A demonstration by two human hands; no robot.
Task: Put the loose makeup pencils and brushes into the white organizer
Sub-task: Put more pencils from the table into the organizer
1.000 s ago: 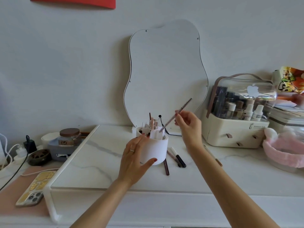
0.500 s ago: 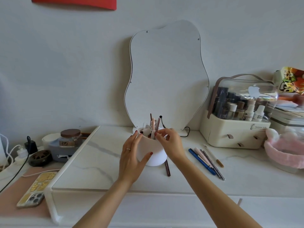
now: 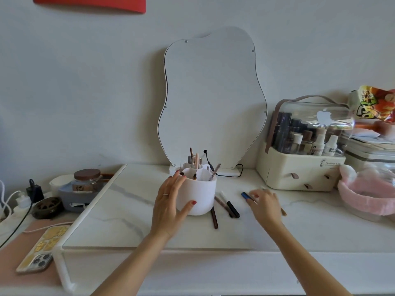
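Your left hand point(image 3: 171, 202) wraps the organizer point(image 3: 199, 196), thumb in front, fingers at the rim. Your right hand point(image 3: 265, 205) is right of the organizer, fingers spread over a blue pencil point(image 3: 245, 195); can't tell if it grips. Brown pencil point(image 3: 214, 217) and black-capped pencil point(image 3: 232, 208) lie on the worktop point(image 3: 119, 210) just right of the organizer.

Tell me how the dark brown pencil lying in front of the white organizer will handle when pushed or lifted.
The dark brown pencil is slim and straight, so probably stiff and light. It looks round and lies on the smooth marble-look top, so a sideways nudge would likely roll it, perhaps against the white organizer close by.
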